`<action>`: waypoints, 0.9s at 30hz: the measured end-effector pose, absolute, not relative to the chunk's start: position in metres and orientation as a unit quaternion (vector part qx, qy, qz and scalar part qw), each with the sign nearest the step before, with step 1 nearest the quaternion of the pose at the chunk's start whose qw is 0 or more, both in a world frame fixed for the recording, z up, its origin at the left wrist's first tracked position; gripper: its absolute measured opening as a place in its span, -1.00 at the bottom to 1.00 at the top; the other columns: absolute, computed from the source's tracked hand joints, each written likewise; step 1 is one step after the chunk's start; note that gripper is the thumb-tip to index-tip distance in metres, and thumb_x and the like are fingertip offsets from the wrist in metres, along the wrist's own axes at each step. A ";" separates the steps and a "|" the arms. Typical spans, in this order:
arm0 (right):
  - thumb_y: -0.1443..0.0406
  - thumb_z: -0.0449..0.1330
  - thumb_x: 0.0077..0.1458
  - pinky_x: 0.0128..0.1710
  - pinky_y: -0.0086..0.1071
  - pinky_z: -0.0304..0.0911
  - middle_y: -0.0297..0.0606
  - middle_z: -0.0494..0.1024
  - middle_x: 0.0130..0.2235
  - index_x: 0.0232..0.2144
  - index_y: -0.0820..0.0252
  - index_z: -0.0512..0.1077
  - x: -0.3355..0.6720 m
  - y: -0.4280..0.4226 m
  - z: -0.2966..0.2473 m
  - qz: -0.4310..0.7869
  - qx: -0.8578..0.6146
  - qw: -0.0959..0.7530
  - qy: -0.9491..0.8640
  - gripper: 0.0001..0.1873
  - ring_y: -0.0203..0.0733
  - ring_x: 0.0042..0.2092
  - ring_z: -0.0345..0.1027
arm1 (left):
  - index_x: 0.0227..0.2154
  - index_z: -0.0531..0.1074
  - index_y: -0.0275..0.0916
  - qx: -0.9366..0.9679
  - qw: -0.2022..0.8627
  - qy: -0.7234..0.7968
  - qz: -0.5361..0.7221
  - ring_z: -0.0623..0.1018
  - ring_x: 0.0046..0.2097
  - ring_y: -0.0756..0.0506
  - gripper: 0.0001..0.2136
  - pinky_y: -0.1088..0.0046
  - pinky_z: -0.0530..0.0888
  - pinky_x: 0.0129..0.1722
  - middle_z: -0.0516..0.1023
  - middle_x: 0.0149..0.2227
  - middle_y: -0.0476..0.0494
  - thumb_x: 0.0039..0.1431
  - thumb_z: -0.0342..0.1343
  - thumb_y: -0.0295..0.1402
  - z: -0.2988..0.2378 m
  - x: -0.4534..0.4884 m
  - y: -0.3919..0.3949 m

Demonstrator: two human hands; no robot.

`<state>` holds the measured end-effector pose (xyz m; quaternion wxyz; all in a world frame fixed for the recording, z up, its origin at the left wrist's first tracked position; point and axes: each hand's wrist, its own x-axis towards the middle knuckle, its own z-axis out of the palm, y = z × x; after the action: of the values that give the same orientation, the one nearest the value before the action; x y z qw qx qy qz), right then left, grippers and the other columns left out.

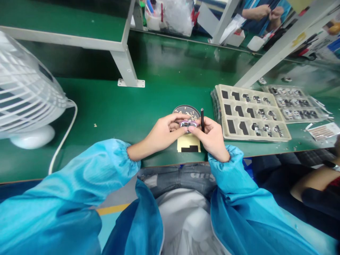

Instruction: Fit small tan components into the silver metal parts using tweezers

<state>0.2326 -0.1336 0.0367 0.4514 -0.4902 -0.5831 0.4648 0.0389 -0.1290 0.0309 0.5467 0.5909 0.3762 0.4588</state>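
My left hand (162, 132) and my right hand (209, 136) meet over the green bench and together pinch a small pink and silver part (188, 124). The right hand also grips a thin black tool (202, 119), which stands upright between its fingers. Right behind the hands lies a round mesh dish (186, 110) holding several tiny pieces. Under the hands rests a yellow card with black shapes (188, 145). Both sleeves are bright blue.
A beige tray (251, 111) of small black and metal parts sits to the right, with another tray (293, 102) beyond it. A white fan (25, 92) and its cord (63, 138) stand at the left. White frame legs (127, 67) rise behind. Another person's hands (262, 12) show at the top right.
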 end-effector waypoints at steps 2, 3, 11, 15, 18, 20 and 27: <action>-0.07 0.50 -0.02 -0.27 -0.30 0.43 -0.34 0.55 -0.39 -0.32 0.14 0.48 0.232 -0.135 0.036 0.453 -0.489 0.454 -0.591 -0.52 -0.22 -0.35 0.42 | -0.10 0.65 -0.27 0.630 0.495 0.404 0.441 0.67 -0.17 -0.14 -0.73 0.36 0.62 -0.18 0.72 -0.11 -0.20 0.21 0.32 -0.24 0.030 0.040 -0.130; -0.07 0.49 -0.01 -0.26 -0.30 0.42 -0.34 0.55 -0.39 -0.33 0.14 0.47 0.232 -0.135 0.036 0.447 -0.489 0.455 -0.595 -0.52 -0.22 -0.35 0.41 | -0.14 0.66 -0.26 0.646 0.468 0.414 0.439 0.66 -0.20 -0.13 -0.76 0.38 0.61 -0.23 0.72 -0.14 -0.19 0.21 0.30 -0.25 0.030 0.040 -0.130; -0.08 0.45 0.00 -0.29 -0.31 0.37 -0.33 0.53 -0.38 -0.34 0.12 0.43 0.221 -0.140 0.031 0.421 -0.503 0.477 -0.585 -0.53 -0.21 -0.34 0.39 | -0.15 0.67 -0.26 0.655 0.391 0.438 0.474 0.63 -0.27 -0.08 -0.81 0.43 0.56 -0.31 0.72 -0.20 -0.16 0.22 0.28 -0.32 0.026 0.043 -0.137; -0.04 0.46 0.01 -0.33 -0.33 0.35 -0.33 0.52 -0.38 -0.33 0.13 0.45 0.220 -0.138 0.030 0.421 -0.498 0.486 -0.582 -0.56 -0.23 -0.35 0.38 | -0.14 0.66 -0.27 0.651 0.385 0.450 0.474 0.61 -0.31 -0.07 -0.79 0.44 0.54 -0.34 0.70 -0.25 -0.15 0.22 0.28 -0.32 0.027 0.042 -0.137; 0.02 0.47 0.04 -0.39 -0.35 0.28 -0.34 0.50 -0.40 -0.33 0.15 0.50 0.228 -0.135 0.034 0.408 -0.505 0.457 -0.608 -0.62 -0.28 -0.41 0.29 | -0.12 0.66 -0.25 0.670 0.379 0.438 0.464 0.63 -0.23 -0.09 -0.80 0.42 0.56 -0.26 0.72 -0.17 -0.16 0.25 0.27 -0.32 0.031 0.041 -0.135; 0.05 0.48 0.05 -0.41 -0.34 0.26 -0.31 0.54 -0.32 -0.25 0.15 0.54 0.234 -0.133 0.039 0.368 -0.510 0.444 -0.639 -0.63 -0.30 -0.42 0.25 | -0.11 0.66 -0.23 0.698 0.347 0.429 0.456 0.62 -0.21 -0.08 -0.82 0.42 0.55 -0.21 0.71 -0.16 -0.15 0.28 0.24 -0.37 0.034 0.040 -0.134; 0.21 0.36 0.25 -0.23 -0.20 0.42 -0.21 0.58 -0.28 -0.26 0.09 0.63 0.249 -0.125 0.055 0.187 -0.397 0.432 -0.788 -0.90 -0.11 -0.23 0.47 | -0.10 0.66 -0.23 0.740 0.280 0.419 0.446 0.53 -0.30 -0.04 -0.80 0.43 0.47 -0.27 0.63 -0.28 -0.09 0.26 0.20 -0.46 0.029 0.037 -0.133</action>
<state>0.2490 -0.1245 0.0549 0.4318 -0.3973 -0.7878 0.1874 0.0371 -0.1327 0.0294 0.2802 0.7398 0.4187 0.4460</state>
